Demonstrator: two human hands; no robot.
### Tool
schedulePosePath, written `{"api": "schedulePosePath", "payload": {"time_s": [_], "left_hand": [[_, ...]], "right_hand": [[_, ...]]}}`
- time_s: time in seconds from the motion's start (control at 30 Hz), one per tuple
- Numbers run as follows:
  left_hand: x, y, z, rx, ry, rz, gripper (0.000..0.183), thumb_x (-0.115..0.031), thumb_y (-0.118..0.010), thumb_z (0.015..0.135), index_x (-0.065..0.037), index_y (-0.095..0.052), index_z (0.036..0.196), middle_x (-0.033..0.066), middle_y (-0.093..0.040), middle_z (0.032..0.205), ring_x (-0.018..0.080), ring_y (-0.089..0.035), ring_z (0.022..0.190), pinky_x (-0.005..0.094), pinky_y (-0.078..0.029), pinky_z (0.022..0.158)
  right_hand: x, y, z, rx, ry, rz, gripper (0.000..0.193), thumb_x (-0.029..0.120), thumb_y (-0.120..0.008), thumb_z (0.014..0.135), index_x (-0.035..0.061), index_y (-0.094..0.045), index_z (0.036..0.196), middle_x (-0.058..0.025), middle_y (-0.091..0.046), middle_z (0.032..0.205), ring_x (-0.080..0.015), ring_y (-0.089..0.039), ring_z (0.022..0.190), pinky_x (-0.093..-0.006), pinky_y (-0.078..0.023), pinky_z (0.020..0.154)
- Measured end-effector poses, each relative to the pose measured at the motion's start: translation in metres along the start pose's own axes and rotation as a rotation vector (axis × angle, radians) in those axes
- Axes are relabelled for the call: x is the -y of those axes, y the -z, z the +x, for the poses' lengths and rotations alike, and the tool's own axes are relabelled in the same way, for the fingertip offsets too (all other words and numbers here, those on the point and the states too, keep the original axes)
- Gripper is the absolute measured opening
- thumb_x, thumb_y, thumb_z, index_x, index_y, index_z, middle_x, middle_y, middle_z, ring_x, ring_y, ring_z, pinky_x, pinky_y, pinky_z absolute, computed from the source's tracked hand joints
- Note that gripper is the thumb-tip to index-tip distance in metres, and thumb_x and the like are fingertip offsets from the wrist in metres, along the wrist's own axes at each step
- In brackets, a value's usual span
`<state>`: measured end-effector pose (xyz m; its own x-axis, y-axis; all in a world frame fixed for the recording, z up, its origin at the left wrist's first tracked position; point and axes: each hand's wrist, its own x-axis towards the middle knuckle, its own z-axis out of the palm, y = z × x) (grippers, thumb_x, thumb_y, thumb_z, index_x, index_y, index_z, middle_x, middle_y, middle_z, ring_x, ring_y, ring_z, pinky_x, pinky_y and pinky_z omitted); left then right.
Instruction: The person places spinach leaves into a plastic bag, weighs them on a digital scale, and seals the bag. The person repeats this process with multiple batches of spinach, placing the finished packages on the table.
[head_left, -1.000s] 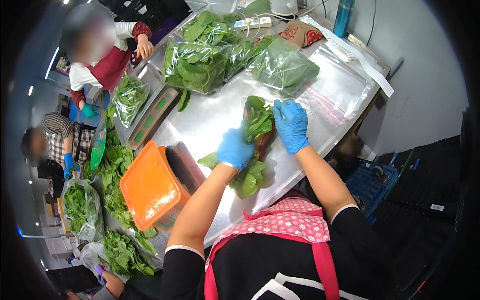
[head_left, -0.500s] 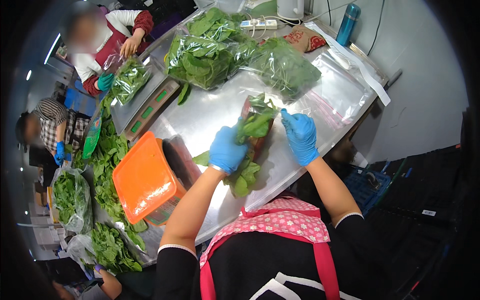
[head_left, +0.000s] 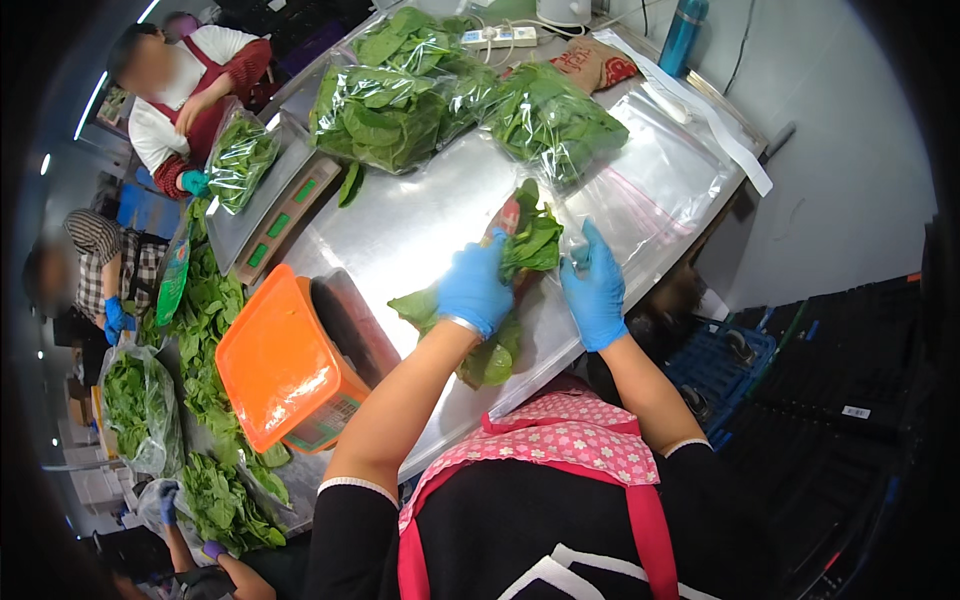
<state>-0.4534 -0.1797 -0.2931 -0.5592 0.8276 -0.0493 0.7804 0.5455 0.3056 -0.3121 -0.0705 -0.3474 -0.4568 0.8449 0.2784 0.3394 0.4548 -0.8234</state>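
Note:
My left hand (head_left: 477, 288), in a blue glove, is closed around a bunch of leafy greens (head_left: 535, 243) over the metal table. Leaves stick out above the fingers, and more hang below the wrist. Beside the fingertips a reddish object (head_left: 507, 216) shows, mostly hidden by hand and leaves; its kind I cannot make out. My right hand (head_left: 596, 290), also blue-gloved, is just right of the bunch with thumb and forefinger apart. A shiny patch shows between them, and I see nothing clearly held.
Bagged greens (head_left: 555, 120) lie at the table's far side, near clear plastic bags (head_left: 670, 160). An orange container (head_left: 280, 365) stands left of my arm. Beyond it, a co-worker holds a bag of greens (head_left: 243, 160) over a scale (head_left: 275, 225). Loose greens (head_left: 205, 330) cover the left side.
My left hand has shifted slightly right with the greens, which have turned. My right thumb and forefinger have spread from a pinch. The far co-worker's bag stands more upright.

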Motion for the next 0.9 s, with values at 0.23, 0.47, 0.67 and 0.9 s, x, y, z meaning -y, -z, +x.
{"api": "schedulePosePath", "payload": {"time_s": [0.23, 0.47, 0.67, 0.9], "left_hand": [[-0.024, 0.008, 0.005, 0.096, -0.135, 0.174, 0.060, -0.012, -0.064, 0.078, -0.005, -0.050, 0.136, 0.0200, -0.063, 0.101, 0.0370, -0.062, 0.092, 0.0451, -0.052, 0.078], [-0.013, 0.008, 0.006, 0.022, -0.106, -0.105, 0.104, -0.016, -0.073, 0.071, -0.017, -0.015, 0.157, 0.0201, -0.061, 0.091, 0.0379, -0.061, 0.083, 0.0462, -0.053, 0.071], [-0.007, 0.032, 0.027, 0.196, -0.169, -0.048, 0.100, -0.017, -0.069, 0.077, -0.020, -0.011, 0.157, 0.0239, -0.065, 0.093, 0.0431, -0.065, 0.084, 0.0488, -0.054, 0.073], [0.033, 0.027, 0.022, 0.071, -0.057, -0.569, 0.084, -0.009, -0.069, 0.077, -0.014, -0.032, 0.152, 0.0215, -0.055, 0.130, 0.0338, -0.057, 0.116, 0.0389, -0.047, 0.097]], "right_hand": [[0.007, -0.005, 0.061, -0.106, 0.236, -0.425, 0.064, 0.005, -0.064, 0.079, 0.0082, -0.046, 0.141, -0.0097, -0.061, 0.091, -0.0290, -0.058, 0.085, -0.0433, -0.041, 0.074], [0.022, 0.005, 0.059, 0.188, 0.698, -0.441, 0.059, 0.002, -0.055, 0.078, 0.0132, -0.055, 0.136, -0.0048, -0.055, 0.082, -0.0240, -0.055, 0.081, -0.0380, -0.042, 0.071], [0.037, 0.008, 0.035, 0.308, 1.060, -0.324, 0.058, 0.009, -0.061, 0.077, 0.0183, -0.060, 0.133, 0.0027, -0.059, 0.078, -0.0176, -0.057, 0.078, -0.0339, -0.046, 0.075], [0.015, 0.023, -0.019, -0.201, 0.471, -0.269, 0.058, 0.017, -0.074, 0.080, 0.0083, -0.057, 0.134, -0.0068, -0.061, 0.105, -0.0258, -0.057, 0.099, -0.0375, -0.044, 0.086]]}}
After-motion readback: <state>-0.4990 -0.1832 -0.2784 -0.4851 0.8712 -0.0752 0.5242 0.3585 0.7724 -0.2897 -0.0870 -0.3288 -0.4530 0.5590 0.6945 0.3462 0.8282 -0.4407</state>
